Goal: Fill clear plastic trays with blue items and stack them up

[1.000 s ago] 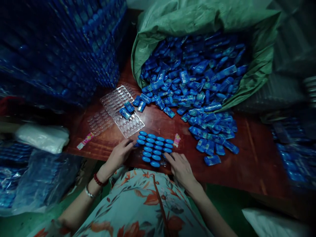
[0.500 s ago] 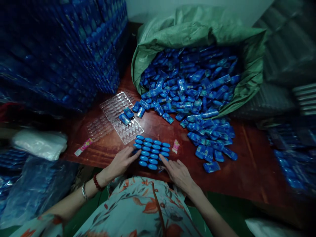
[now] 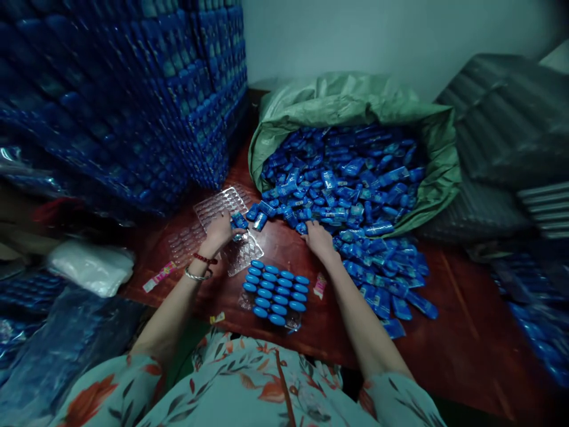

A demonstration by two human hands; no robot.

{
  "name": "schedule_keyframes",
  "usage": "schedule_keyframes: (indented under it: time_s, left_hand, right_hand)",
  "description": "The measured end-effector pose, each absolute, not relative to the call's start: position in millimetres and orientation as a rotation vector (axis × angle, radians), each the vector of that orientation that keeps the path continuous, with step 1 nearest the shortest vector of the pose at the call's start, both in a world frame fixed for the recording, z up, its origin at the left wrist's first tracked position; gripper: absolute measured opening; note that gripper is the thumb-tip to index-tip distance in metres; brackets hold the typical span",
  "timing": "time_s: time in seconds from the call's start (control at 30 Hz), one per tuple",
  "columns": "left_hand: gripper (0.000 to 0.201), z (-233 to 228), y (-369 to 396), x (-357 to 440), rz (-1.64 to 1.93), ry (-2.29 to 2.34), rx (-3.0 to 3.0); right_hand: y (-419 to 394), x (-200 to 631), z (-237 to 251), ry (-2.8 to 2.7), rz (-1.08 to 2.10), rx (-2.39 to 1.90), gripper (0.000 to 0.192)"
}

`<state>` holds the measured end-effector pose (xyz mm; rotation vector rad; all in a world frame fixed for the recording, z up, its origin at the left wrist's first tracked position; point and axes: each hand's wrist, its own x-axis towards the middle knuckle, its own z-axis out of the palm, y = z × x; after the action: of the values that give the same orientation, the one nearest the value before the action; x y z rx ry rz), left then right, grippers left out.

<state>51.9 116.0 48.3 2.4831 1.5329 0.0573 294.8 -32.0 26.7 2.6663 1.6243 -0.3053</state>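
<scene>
While the left hand pinches a small glossy blue packet over the clear blister tray, the right hand rests, fingers curled, among loose packets.

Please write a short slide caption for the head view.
Left hand on blue packets atop clear tray; right hand in packet pile.

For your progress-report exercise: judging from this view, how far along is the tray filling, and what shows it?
Done: one filled tray of blue pieces near the person, and tall stacks at left. In hand: the left hand is on packets on the empty clear tray; the right hand reaches into the loose packets. Left: the green sack is heaped with packets.
</scene>
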Motion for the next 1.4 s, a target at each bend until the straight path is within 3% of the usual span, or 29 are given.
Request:
schedule_keyframes:
  time_s: [0.13, 0.3, 0.5, 0.6, 0.73, 0.8, 0.9, 1.03, 1.2, 1.4]
  left_hand:
    - [0.069, 29, 115, 37, 0.084, 1.391, 2.484]
    - [0.064, 7, 125, 21, 0.333, 1.153, 2.522]
    - [0.063, 14, 142, 15, 0.151, 1.119, 2.467]
    - [0.061, 19, 141, 13, 0.21, 1.073, 2.478]
    - [0.039, 22, 127, 11, 0.486, 0.951, 2.401]
    - [0.034, 27, 113, 8, 0.676, 0.985, 2.302]
    - [0.04, 39, 84, -1, 0.906, 1.034, 2.135]
    - [0.034, 48, 28, -20, 0.928, 1.055, 1.858]
    - [0.025, 33, -30, -46, 0.883, 1.109, 1.8]
    - [0.014, 25, -42, -66, 0.905, 1.029, 2.024]
  right_hand:
    - [-50, 295, 25, 1.676, -0.42, 2.639, 0.045]
    - [-102, 291, 15, 1.642, -0.602, 2.804, 0.046]
    - [-166, 268, 5, 1.477, -0.818, 3.409, 0.039]
    - [-199, 250, 11, 1.217, -1.226, 3.718, 0.042]
    - [-232, 214, 24, 1.247, -1.741, 3.602, 0.035]
    - [-237, 194, 26, 1.456, -1.672, 3.545, 0.028]
    - [-235, 173, 20, 1.855, -1.144, 3.492, 0.018]
    - [-228, 165, 16, 2.221, -0.615, 3.033, 0.032]
    - [-222, 169, 34, 2.072, -0.435, 2.575, 0.045]
    - [-209, 171, 46, 2.053, -0.45, 2.355, 0.048]
